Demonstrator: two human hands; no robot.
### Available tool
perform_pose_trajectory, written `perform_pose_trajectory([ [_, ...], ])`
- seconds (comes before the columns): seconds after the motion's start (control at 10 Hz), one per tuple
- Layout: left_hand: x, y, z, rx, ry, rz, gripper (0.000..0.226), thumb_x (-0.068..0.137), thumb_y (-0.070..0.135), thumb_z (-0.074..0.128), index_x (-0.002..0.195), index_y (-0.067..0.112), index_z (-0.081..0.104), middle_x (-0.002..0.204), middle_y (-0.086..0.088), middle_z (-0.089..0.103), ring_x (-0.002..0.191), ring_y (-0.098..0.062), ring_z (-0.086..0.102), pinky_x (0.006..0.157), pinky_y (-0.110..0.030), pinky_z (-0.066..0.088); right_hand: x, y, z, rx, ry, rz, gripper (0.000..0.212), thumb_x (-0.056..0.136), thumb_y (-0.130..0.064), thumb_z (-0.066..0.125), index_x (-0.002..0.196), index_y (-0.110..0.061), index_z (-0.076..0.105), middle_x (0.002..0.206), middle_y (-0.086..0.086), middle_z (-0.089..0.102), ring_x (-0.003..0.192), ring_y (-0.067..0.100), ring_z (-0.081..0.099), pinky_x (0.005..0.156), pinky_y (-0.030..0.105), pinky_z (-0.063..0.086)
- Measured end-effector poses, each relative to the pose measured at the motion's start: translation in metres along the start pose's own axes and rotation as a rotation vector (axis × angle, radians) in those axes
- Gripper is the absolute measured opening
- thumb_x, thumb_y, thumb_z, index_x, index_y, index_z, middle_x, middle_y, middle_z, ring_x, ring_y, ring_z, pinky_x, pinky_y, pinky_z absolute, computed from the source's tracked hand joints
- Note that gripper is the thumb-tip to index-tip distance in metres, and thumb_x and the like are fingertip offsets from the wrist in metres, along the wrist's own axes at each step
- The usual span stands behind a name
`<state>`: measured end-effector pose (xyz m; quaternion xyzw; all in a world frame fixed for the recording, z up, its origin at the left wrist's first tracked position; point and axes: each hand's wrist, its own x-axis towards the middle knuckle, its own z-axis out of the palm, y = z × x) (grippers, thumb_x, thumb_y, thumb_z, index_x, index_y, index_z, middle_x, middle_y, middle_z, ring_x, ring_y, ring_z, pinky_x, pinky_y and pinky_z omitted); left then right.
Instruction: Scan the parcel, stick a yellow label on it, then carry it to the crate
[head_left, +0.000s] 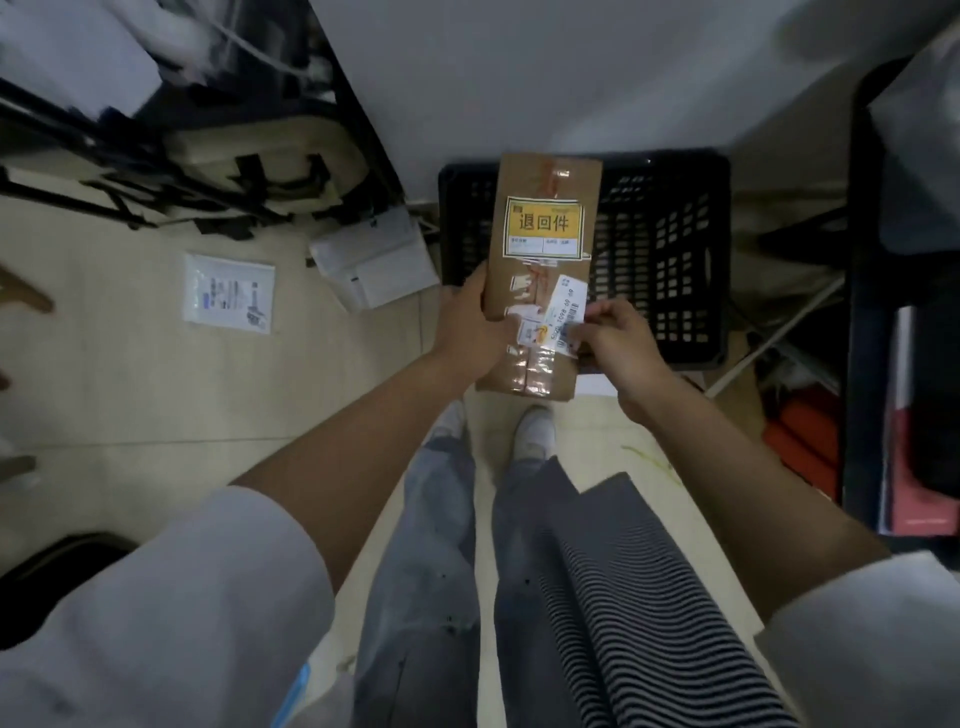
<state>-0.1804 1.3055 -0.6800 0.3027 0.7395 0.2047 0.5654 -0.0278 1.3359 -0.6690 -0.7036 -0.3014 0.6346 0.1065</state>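
Note:
A long brown cardboard parcel (540, 291) is held flat in front of me, its far end over the black plastic crate (670, 244). A yellow label (544, 224) with black characters is stuck on the parcel's upper half. A white barcode sticker (563, 309) lies askew lower down. My left hand (470, 327) grips the parcel's left edge. My right hand (621, 340) holds the parcel's right side, fingertips pinching the white sticker's lower end. The crate's inside looks dark and bare.
On the tiled floor left of the crate lie a white clear-fronted mailer (228, 293) and grey parcel bags (374, 260). A black rack with a beige bag (260, 156) stands at the upper left. Dark shelving (904, 338) runs along the right. My feet (532, 431) are just short of the crate.

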Motion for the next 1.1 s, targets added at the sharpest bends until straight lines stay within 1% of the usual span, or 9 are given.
perform_pose_trajectory([
  [0.1,0.031,-0.030,0.014,-0.022,0.003,-0.027,0.074,0.064,0.021,0.069,0.134,0.033,0.047,0.125,-0.011,0.058,0.114,-0.024,0.058,0.097,-0.040,0.052,0.026,0.017,0.009,-0.007,-0.004,0.022,0.021,0.084,0.004,0.056,0.096,-0.012,0.047,0.104,0.009,0.065,0.081,0.020,0.060,0.061,0.032,0.049],
  [0.2,0.072,-0.069,0.033,-0.029,0.002,-0.093,0.079,0.054,0.026,0.067,0.130,0.035,0.047,0.126,-0.012,0.056,0.118,-0.028,0.054,0.099,-0.043,0.050,0.051,0.031,0.015,-0.021,0.001,0.036,0.025,0.084,0.002,0.056,0.103,-0.014,0.050,0.108,0.006,0.063,0.081,0.018,0.060,0.056,0.027,0.047],
  [0.4,0.096,-0.057,0.047,-0.022,-0.014,-0.130,0.071,0.077,0.017,0.069,0.141,0.022,0.038,0.135,-0.012,0.041,0.121,-0.026,0.049,0.101,-0.037,0.046,0.099,0.046,0.022,0.001,-0.017,0.052,0.046,0.082,0.001,0.056,0.126,-0.013,0.054,0.112,0.007,0.068,0.094,0.026,0.066,0.057,0.027,0.052],
  [0.6,0.121,-0.064,0.060,-0.001,-0.019,-0.093,0.066,0.083,0.020,0.066,0.142,0.021,0.037,0.136,-0.009,0.035,0.120,-0.024,0.048,0.098,-0.034,0.046,0.128,0.056,0.020,0.002,-0.039,0.037,0.052,0.078,-0.006,0.067,0.127,-0.019,0.056,0.109,0.001,0.071,0.082,0.012,0.067,0.054,0.020,0.051],
  [0.7,0.136,-0.072,0.058,-0.056,-0.052,-0.102,0.063,0.083,0.010,0.066,0.140,0.016,0.040,0.128,0.001,0.048,0.114,-0.019,0.054,0.090,-0.030,0.048,0.138,0.055,0.020,0.026,-0.125,0.020,0.049,0.081,-0.009,0.065,0.127,-0.024,0.056,0.109,-0.007,0.070,0.084,0.002,0.064,0.058,0.016,0.046],
  [0.8,0.143,-0.077,0.048,-0.166,0.042,-0.173,0.059,0.083,0.008,0.065,0.137,0.007,0.042,0.119,0.004,0.053,0.105,-0.015,0.055,0.086,-0.027,0.048,0.149,0.055,0.016,0.011,-0.153,0.020,0.048,0.085,-0.015,0.060,0.131,-0.028,0.053,0.109,-0.011,0.067,0.094,0.005,0.060,0.065,0.019,0.040],
  [0.9,0.152,-0.084,0.038,-0.219,0.182,-0.221,0.053,0.086,0.008,0.058,0.137,0.005,0.043,0.123,-0.005,0.055,0.099,-0.016,0.054,0.078,-0.025,0.047,0.161,0.061,0.007,-0.006,-0.133,0.021,0.046,0.088,-0.012,0.056,0.132,-0.021,0.054,0.111,-0.005,0.067,0.098,0.013,0.060,0.068,0.023,0.043],
  [1.0,0.151,-0.078,0.030,-0.246,0.165,-0.228,0.037,0.088,0.007,0.054,0.126,0.007,0.055,0.119,-0.013,0.062,0.087,-0.017,0.057,0.060,-0.020,0.046,0.162,0.060,-0.002,-0.010,-0.098,0.062,0.046,0.089,-0.013,0.055,0.135,-0.021,0.053,0.108,-0.003,0.065,0.092,0.013,0.058,0.072,0.026,0.046],
  [1.1,0.145,-0.061,0.028,-0.261,0.141,-0.214,0.031,0.089,0.009,0.056,0.120,0.009,0.058,0.091,-0.002,0.063,0.069,-0.009,0.058,0.039,-0.010,0.043,0.159,0.055,-0.009,0.019,-0.076,0.068,0.042,0.089,-0.015,0.055,0.131,-0.019,0.056,0.102,-0.001,0.066,0.091,0.017,0.060,0.086,0.034,0.047],
])
